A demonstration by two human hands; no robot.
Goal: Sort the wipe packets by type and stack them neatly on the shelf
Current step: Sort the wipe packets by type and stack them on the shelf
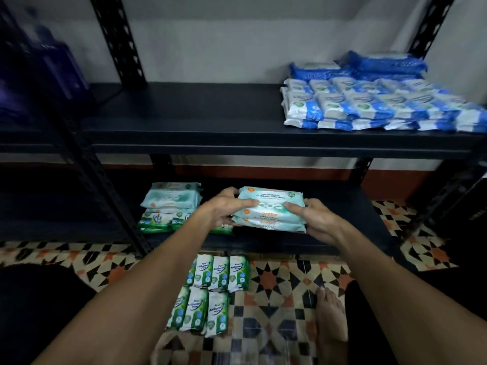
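Note:
A stack of pale teal wipe packets [271, 206] is held over the lower shelf [342, 206] between both hands. My left hand [226, 206] grips its left side, thumb on top. My right hand [313, 217] grips its right side. More pale teal packets [171, 196] sit on green-and-white packets [160, 219] at the left of that shelf. Several green-and-white packets [210, 293] lie in two rows on the tiled floor below. Blue-and-white packets [369, 104] fill the right of the upper shelf [184, 114], with dark blue packs [369, 65] behind them.
Black slotted uprights [116, 38] frame the rack. A dark blue object [44, 75] stands at the far left of the upper shelf. A bare foot [330, 312] rests on the patterned tiles [284, 280] beside the floor packets.

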